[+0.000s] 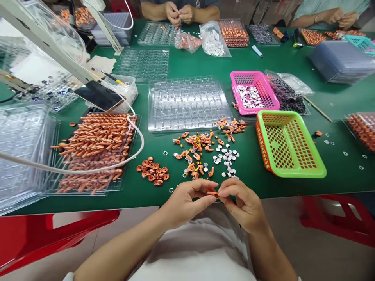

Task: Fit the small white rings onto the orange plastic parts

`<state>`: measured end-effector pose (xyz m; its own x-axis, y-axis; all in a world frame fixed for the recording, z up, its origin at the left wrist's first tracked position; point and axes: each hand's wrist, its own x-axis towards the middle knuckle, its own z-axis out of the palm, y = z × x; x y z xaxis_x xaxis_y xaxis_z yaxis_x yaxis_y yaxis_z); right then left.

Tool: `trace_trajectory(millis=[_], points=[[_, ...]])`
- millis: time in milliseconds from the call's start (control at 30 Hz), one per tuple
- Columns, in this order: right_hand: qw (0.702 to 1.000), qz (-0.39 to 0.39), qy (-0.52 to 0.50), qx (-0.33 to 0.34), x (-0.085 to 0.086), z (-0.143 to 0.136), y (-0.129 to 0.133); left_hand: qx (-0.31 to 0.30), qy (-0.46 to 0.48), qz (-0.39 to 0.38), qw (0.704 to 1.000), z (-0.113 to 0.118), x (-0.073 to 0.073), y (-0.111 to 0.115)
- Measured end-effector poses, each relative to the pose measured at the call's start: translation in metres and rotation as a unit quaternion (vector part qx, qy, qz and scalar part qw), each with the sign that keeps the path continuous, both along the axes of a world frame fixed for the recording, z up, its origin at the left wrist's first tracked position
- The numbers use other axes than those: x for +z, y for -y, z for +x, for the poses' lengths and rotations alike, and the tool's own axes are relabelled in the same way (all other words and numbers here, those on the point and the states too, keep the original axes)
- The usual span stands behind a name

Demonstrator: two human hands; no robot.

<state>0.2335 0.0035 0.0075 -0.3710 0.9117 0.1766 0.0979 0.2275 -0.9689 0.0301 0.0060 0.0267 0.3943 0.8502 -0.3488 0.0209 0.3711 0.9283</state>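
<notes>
My left hand point(191, 201) pinches a small orange tube-shaped piece point(211, 193) over the front edge of the table. Close on its right, my right hand point(241, 201) has thumb and fingertips pressed together at the piece's open end; anything between those fingertips is too small to make out. Just beyond both hands lie loose orange curved pieces point(200, 142) with yellow bits, and a scatter of white discs point(227, 156). A heap of copper-coloured cups point(154, 171) sits to the left of them.
Trays of orange pieces point(96, 148) stand at left under a white cable point(142, 136). A clear tray point(187, 103) lies mid-table. Pink point(277, 105) and green point(318, 171) baskets are at right. Across the table are other people's hands point(179, 15).
</notes>
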Motion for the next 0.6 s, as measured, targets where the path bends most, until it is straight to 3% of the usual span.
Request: trace_trajectory(millis=[133, 267, 433, 600], points=[[0.999, 0.026, 0.024, 0.036, 0.006, 0.001, -0.005, -0.047, -0.051, 0.007, 0.998, 0.002, 0.007, -0.006], [0.999, 0.017, 0.012, 0.049, 0.009, 0.002, -0.007, -0.036, -0.023, -0.037, 0.998, 0.007, 0.006, -0.009], [0.999, -0.023, -0.019, -0.028, 0.000, -0.001, -0.003, 0.005, 0.062, -0.112, 0.992, 0.010, 0.002, -0.010], [0.988, -0.117, -0.058, -0.086, -0.009, -0.005, 0.003, -0.001, 0.135, -0.176, 0.975, 0.007, 0.000, -0.016]])
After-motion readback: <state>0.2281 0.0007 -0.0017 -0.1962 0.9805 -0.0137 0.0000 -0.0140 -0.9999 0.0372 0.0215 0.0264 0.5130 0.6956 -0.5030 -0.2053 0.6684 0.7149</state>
